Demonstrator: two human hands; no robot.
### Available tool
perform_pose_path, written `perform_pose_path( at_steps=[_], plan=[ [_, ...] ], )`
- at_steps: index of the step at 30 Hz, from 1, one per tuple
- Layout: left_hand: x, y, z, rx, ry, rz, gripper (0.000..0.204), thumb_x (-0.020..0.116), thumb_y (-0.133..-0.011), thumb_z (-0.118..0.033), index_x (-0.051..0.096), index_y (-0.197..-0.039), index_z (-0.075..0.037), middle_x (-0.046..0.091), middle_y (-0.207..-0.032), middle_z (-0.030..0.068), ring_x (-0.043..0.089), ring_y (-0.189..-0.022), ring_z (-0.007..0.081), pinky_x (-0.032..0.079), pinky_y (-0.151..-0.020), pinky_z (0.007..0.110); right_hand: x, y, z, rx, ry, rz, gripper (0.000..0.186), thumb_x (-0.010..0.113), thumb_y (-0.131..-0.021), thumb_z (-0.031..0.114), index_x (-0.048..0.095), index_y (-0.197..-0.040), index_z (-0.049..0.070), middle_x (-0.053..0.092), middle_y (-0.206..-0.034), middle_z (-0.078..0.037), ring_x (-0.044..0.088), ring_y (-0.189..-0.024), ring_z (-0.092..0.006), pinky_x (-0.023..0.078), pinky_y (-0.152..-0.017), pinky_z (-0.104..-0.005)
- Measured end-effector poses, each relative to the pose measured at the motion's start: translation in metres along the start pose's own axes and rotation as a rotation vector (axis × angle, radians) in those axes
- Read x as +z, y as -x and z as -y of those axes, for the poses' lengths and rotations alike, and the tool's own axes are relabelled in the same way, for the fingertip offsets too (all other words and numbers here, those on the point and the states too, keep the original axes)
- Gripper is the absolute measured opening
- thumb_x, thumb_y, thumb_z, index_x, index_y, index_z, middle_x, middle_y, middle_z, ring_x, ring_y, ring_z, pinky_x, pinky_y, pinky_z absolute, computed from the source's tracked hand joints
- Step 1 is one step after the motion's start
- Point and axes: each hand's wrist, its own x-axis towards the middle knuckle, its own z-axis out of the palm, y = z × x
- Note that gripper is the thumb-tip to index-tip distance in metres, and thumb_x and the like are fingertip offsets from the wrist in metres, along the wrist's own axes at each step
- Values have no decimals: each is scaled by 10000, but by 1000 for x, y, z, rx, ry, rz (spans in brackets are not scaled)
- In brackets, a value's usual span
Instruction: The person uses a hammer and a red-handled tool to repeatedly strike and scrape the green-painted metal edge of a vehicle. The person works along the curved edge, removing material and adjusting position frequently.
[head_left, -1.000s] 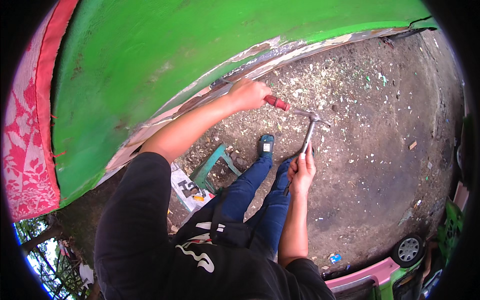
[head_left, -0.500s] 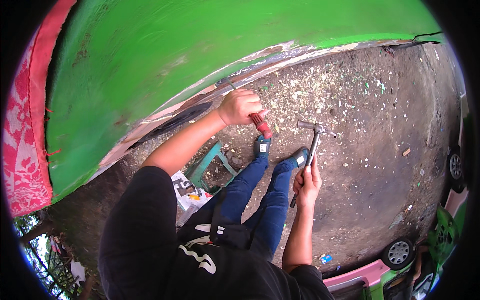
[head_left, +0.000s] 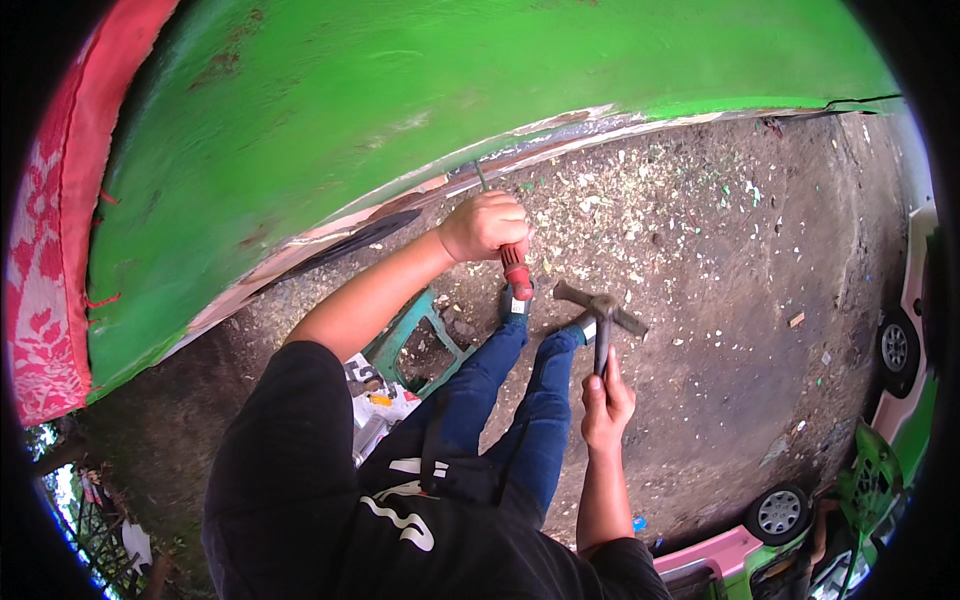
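A: Left hand (head_left: pixel 485 226) wrapped round a red-handled tool (head_left: pixel 516 272), its thin shaft pointing up at the flaking edge of the big green panel (head_left: pixel 300 120)!

B: Is the tip touching?

A: Can't tell from here. Over to the right hand (head_left: pixel 608 407), gripping a hammer (head_left: pixel 602 308) by the handle, its head near the red butt but apart from it.

B: And pale chips (head_left: pixel 600 200) all over the dirt ground (head_left: pixel 700 400)!

A: Green stool (head_left: pixel 400 326) beside the left leg (head_left: pixel 470 395), pink patterned cloth (head_left: pixel 45 240) far left, wheel (head_left: pixel 780 512) lower right.
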Motion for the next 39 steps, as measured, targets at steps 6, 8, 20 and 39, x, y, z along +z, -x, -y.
perform_pose_path(
  at_steps=[6, 8, 20, 39],
  plan=[
    [0, 1, 8, -22, 52, -1, 303, 706, -676, -56, 418, -585, -77, 406, -594, 64, 470, -551, 254, 378, -502, 380, 10, -6, 3, -583, 406, 68, 463, 662, -777, -32, 590, -1231, 22, 566, -686, -124, 547, -523, -260, 438, -483, -327],
    [5, 6, 7, -37, 83, 25, 293, 703, -673, -63, 422, -591, -75, 409, -598, 66, 476, -560, 258, 381, -510, 380, 31, -25, 3, -493, 321, 10, 462, 665, -788, -53, 606, -1233, 56, 521, -656, -101, 500, -498, -229, 395, -459, -326],
    [3, -1, -5, -32, 55, 17, 280, 712, -650, -101, 439, -598, -72, 427, -600, 60, 489, -568, 252, 392, -524, 376, 14, 2, -10, -379, 213, -129, 435, 590, -870, -20, 546, -1302, -9, 560, -689, -68, 498, -570, -126, 418, -572, -248],
    [10, 6, 0, -67, -19, 103, 222, 686, -683, -96, 474, -616, -83, 451, -617, 62, 505, -570, 255, 418, -537, 376, 17, 10, -22, -156, 154, -154, 372, 610, -876, -2, 571, -1242, -56, 682, -971, -223, 669, -767, -224, 513, -724, -311]
  ],
)
